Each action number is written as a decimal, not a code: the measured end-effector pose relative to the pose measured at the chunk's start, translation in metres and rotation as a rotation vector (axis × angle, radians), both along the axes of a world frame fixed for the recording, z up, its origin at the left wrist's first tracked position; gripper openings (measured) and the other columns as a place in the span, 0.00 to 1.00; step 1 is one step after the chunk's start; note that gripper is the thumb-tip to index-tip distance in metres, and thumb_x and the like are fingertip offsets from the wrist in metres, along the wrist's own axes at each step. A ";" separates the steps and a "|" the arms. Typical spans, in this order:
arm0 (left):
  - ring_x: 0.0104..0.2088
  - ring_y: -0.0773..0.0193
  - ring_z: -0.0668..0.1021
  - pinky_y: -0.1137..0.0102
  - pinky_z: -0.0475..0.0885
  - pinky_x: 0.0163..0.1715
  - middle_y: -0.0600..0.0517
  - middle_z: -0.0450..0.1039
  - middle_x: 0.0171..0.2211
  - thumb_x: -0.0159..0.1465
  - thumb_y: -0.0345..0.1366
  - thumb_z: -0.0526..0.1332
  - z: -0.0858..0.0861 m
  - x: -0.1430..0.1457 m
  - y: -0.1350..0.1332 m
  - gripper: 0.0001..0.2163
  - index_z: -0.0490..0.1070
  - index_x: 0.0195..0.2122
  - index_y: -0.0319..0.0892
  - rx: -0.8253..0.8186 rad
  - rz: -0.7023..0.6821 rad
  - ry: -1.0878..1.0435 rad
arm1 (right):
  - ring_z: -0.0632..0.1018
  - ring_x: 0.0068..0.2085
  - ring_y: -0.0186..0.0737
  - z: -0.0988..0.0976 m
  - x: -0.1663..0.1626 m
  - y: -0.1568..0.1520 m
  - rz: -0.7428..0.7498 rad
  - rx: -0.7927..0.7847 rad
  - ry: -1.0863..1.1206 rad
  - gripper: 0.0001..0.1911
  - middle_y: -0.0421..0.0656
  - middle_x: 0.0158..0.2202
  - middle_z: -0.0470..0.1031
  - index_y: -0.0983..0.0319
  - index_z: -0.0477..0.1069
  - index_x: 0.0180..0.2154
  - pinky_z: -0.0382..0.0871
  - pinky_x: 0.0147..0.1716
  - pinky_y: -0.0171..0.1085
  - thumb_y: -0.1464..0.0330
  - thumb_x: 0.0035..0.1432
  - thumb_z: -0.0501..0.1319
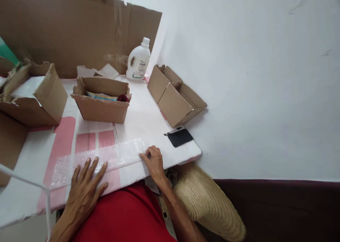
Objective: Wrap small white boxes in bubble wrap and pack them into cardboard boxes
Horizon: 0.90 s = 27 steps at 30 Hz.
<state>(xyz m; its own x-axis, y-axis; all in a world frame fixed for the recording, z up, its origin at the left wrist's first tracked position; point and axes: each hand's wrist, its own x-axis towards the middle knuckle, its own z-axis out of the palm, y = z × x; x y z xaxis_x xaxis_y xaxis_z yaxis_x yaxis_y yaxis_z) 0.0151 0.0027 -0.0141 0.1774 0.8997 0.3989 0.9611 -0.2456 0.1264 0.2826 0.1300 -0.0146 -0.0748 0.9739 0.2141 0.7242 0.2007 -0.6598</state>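
Note:
A long strip of clear bubble wrap (117,153) lies flat along the front of the table, slightly slanted. My left hand (86,185) rests on its lower left part with the fingers spread. At the strip's right end, my right hand (154,162) has its thumb and index finger curled together at the edge, pinching the bubble wrap there. The other fingers of the right hand are folded in.
A cardboard box (103,109) with packets inside stands behind the strip. More boxes sit at left (50,103) and right (170,100). A white jug (138,61), a black phone (180,138) and a pen (172,131) are around. A straw hat (207,199) hangs below the table corner.

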 end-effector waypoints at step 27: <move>0.71 0.44 0.58 0.43 0.49 0.68 0.44 0.56 0.71 0.68 0.40 0.56 -0.003 0.005 -0.003 0.29 0.56 0.70 0.55 -0.088 0.043 -0.035 | 0.45 0.74 0.59 -0.014 0.002 -0.029 0.364 0.024 -0.400 0.58 0.61 0.74 0.41 0.67 0.31 0.73 0.47 0.69 0.62 0.41 0.60 0.59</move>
<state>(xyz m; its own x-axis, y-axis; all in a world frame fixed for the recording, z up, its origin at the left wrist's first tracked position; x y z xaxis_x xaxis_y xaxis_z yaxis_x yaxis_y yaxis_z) 0.0201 0.0001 -0.0172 0.1249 0.9381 0.3232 0.9652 -0.1903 0.1795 0.2846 0.1007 -0.0289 -0.4864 0.8653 0.1211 0.7991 0.4966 -0.3389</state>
